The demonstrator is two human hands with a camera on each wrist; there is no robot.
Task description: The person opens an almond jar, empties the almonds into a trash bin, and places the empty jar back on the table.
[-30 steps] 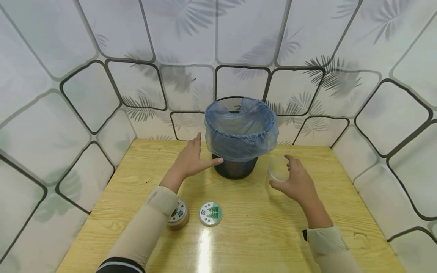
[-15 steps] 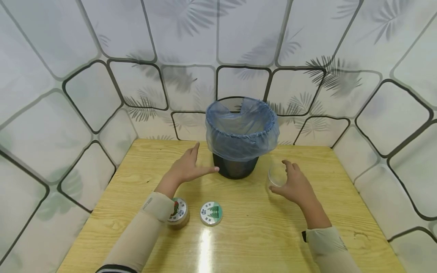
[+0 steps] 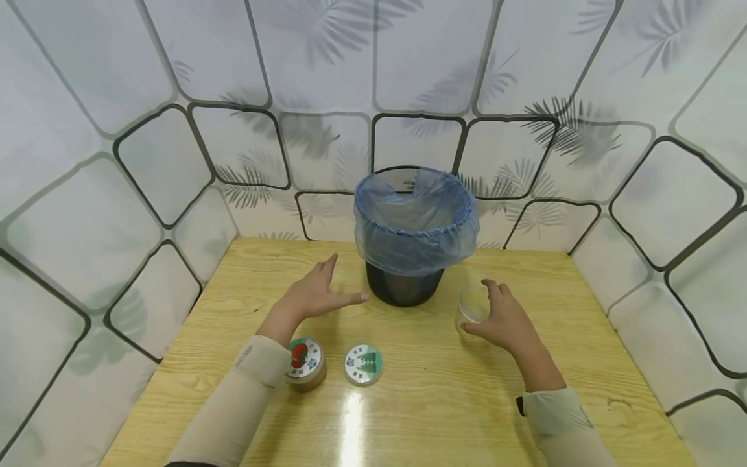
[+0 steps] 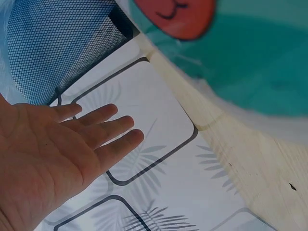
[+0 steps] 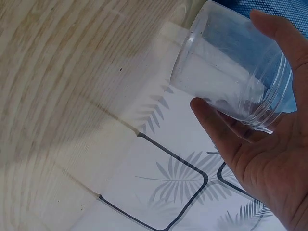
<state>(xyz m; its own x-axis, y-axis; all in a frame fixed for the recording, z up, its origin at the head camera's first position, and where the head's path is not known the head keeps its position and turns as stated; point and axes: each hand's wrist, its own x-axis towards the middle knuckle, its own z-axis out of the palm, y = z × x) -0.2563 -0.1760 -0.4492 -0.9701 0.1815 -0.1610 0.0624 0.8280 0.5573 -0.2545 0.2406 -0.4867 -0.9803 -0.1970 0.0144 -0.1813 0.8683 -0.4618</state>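
In the head view my right hand [image 3: 504,318] holds a clear plastic jar [image 3: 471,310] between thumb and fingers, to the right of the bin. The right wrist view shows that jar [image 5: 226,62] see-through and uncapped, its threaded mouth toward the palm. My left hand [image 3: 306,299] hovers over the table with fingers extended and thumb spread, holding nothing. Under its wrist stands a lidded jar [image 3: 307,366], partly covered by the sleeve; its green and red lid [image 4: 250,62] looms large in the left wrist view. Beside that jar lies a round lid [image 3: 363,364] with green leaf print.
A black mesh bin [image 3: 403,288] lined with a blue plastic bag [image 3: 414,250] stands at the back of the wooden table [image 3: 455,408]. Patterned white wall panels [image 3: 327,143] enclose the table at the back and both sides.
My left hand has drawn back toward me and slightly left, showing more of the lidded jar. The right hand has come a little nearer with the clear jar.
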